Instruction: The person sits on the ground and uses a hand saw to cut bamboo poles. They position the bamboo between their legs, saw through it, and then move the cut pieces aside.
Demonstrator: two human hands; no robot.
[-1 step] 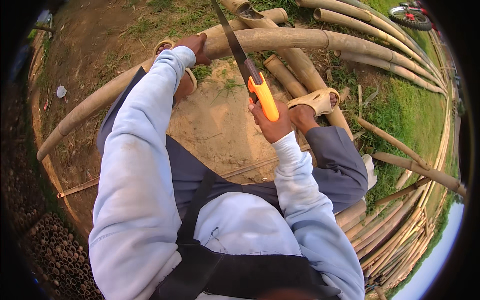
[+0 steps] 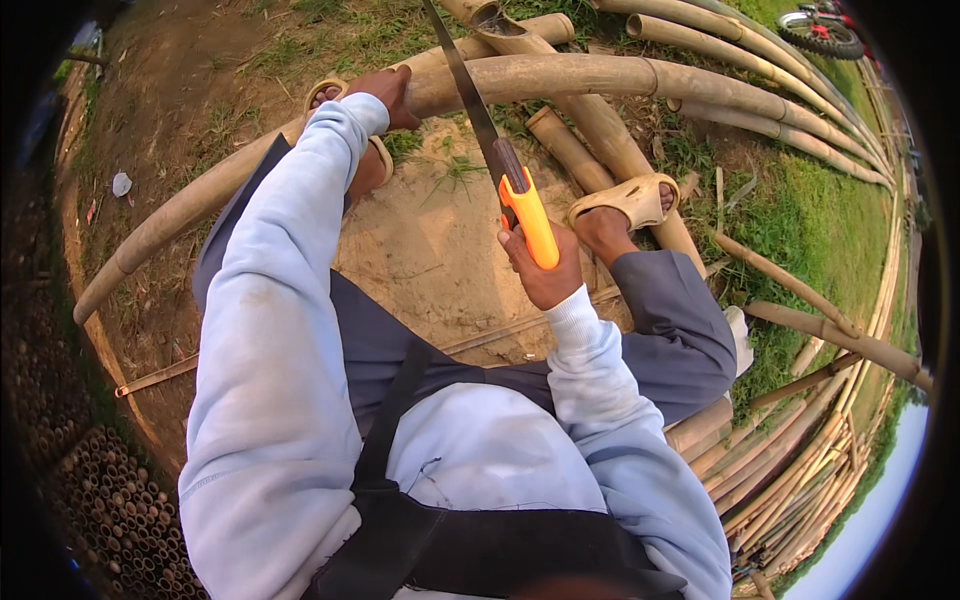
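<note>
Our left hand rests on the long bamboo pole, fingers curled over its near side and pressing it down; how tightly they wrap it we cannot tell. The pole runs from far beyond our left fingers, low at the left, up under them and on across to the right in a broad curve. A sandalled foot sits just behind that hand, touching the pole.

To the right of those fingers, our right hand is closed firmly around the orange handle of a hand saw. The saw's long axis runs from our right fingers away and slightly leftward, its blade pointing up toward the top edge and crossing the pole just right of our left fingers.

Right of the saw hand, the other sandalled foot stands on a shorter bamboo piece. Further right, more bamboo poles lie stacked on the grass.
</note>
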